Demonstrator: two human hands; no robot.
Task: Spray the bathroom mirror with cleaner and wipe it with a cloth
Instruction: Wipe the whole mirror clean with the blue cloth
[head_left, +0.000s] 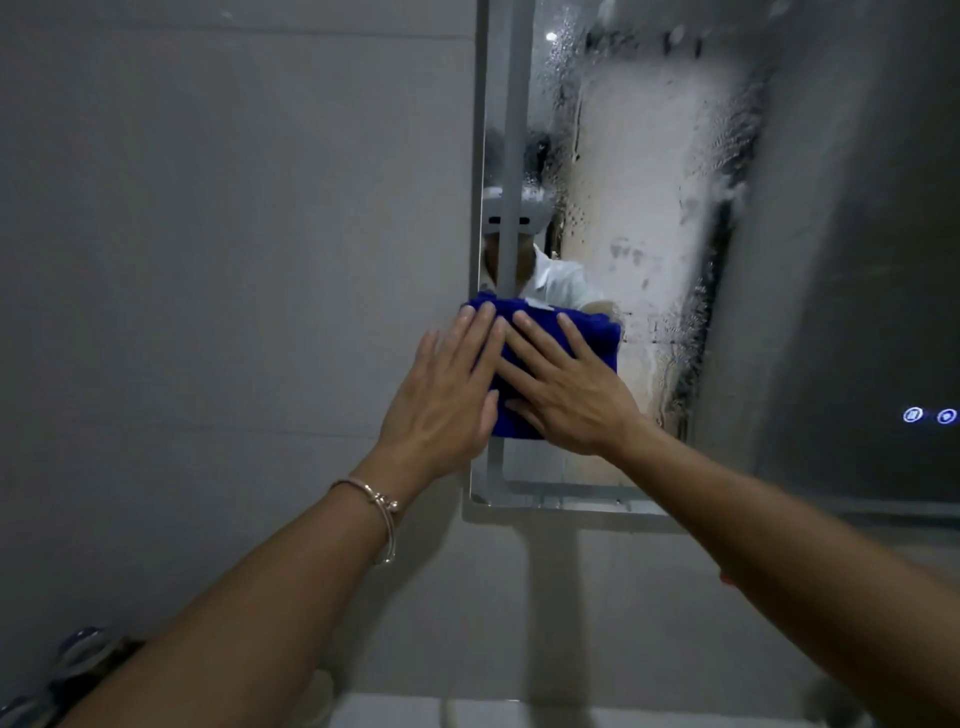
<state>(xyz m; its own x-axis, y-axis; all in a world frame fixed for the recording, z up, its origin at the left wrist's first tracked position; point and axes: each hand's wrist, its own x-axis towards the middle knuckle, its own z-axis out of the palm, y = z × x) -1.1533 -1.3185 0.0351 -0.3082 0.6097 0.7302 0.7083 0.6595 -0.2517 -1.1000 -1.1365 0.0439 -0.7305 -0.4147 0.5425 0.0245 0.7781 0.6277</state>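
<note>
At the mirror's (649, 182) lower left edge, my left hand (441, 395) and right hand (566, 384) lie side by side. Both press the blue cloth (597, 332) flat against the glass, fingers straight.

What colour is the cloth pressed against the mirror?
Deep blue cloth, seen in the head view, the only one.

L hand (441, 400), R hand (566, 395) raised side by side; fingers (480, 332) straight, palms fwd.

Blue folded cloth (587, 338) flat against mirror's lower left, mirror (649, 208) streaked with white foamy cleaner
</note>
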